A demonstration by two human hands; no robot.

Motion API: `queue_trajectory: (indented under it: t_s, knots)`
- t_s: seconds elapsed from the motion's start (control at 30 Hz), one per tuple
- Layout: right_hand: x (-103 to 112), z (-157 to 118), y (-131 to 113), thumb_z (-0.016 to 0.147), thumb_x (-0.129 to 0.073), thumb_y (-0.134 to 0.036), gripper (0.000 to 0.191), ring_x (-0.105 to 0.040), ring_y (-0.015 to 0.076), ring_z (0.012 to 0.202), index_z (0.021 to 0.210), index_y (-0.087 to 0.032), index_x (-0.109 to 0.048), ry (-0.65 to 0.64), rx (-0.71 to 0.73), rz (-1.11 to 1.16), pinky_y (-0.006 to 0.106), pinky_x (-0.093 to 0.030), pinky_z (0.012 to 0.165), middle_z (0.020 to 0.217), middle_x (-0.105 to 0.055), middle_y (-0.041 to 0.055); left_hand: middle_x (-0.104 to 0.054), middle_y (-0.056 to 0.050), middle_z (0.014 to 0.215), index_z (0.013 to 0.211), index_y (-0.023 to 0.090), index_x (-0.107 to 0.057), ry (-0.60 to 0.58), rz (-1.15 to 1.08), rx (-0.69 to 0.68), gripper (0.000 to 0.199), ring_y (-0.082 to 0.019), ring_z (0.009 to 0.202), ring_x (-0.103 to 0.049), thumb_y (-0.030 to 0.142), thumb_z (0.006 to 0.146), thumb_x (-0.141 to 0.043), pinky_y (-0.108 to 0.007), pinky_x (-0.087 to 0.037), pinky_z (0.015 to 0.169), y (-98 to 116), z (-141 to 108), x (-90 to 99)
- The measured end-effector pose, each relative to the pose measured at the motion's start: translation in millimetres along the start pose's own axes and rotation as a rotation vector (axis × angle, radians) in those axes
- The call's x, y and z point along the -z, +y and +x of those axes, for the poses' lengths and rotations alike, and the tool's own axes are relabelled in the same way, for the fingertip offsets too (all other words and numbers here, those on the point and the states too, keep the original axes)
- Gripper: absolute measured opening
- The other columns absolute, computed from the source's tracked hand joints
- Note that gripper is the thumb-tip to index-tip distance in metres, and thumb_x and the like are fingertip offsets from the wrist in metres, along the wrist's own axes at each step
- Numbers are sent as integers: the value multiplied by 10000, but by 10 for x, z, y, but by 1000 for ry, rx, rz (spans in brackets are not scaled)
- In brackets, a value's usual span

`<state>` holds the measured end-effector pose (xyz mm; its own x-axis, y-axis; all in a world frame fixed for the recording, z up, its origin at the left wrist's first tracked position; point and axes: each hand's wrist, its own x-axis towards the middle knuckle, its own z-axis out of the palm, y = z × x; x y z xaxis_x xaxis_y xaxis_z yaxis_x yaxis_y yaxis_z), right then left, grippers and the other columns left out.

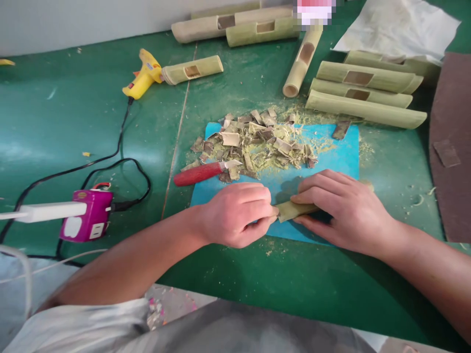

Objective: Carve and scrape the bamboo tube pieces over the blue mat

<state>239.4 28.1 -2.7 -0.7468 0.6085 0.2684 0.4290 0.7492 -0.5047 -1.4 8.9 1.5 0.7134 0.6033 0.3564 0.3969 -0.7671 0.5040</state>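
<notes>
A short green bamboo piece (290, 210) lies over the blue sheet (340, 157), its left end showing between my hands. My right hand (340, 211) is wrapped over the piece and grips it from the right. My left hand (241, 214) is closed at the piece's left end, thumb and forefinger pinched together; what they hold there is too small to name. Just above my left hand, a red-handled knife (200, 174) rests with its blade against a heap of bamboo chips and shavings (257, 139).
A yellow glue gun (143, 76) touches a bamboo tube (196, 70) at the upper left. Its black cord runs near a purple power adapter (88, 215). More notched bamboo pieces (368, 108) lie at the upper right, near white paper (397, 29) and a brown sheet (452, 147).
</notes>
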Motion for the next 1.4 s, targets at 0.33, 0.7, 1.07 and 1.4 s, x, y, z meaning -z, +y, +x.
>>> queue_trajectory:
  t_s: [0.33, 0.7, 1.07, 1.4]
  knots:
    - [12, 5, -26, 890, -576, -299, 126, -586, 187, 834, 919, -193, -639, -9, -3, -13, 323, -457, 701, 925, -675, 65, -652, -43, 803, 997, 152, -611, 6, 9, -11, 115, -122, 688, -581, 152, 932, -516, -246, -499, 647, 10, -14, -17]
    - [29, 32, 19, 885, -581, -292, 139, -600, 190, 856, 949, -193, -653, -7, -14, 5, 328, -466, 724, 955, -684, 77, -646, -27, 704, 899, 153, -637, -23, 121, -148, 69, -136, 609, -559, 141, 891, -569, -272, -477, 588, 70, -40, 64]
    - [12, 8, -1, 879, -569, -312, 204, -604, 221, 913, 1029, -200, -649, 24, -4, -85, 366, -466, 768, 983, -684, 85, -716, -29, 898, 1070, 171, -620, 85, 204, -61, 168, -121, 738, -649, 194, 903, -623, -250, -547, 719, 30, -67, -28]
    - [299, -103, -44, 842, -603, -322, 257, -592, 282, 897, 1029, -147, -628, -42, 20, -456, 413, -462, 695, 1001, -662, 139, -718, -57, 913, 1070, 157, -628, 90, 170, -90, 162, -138, 754, -666, 203, 918, -597, -260, -543, 698, -8, -56, -46]
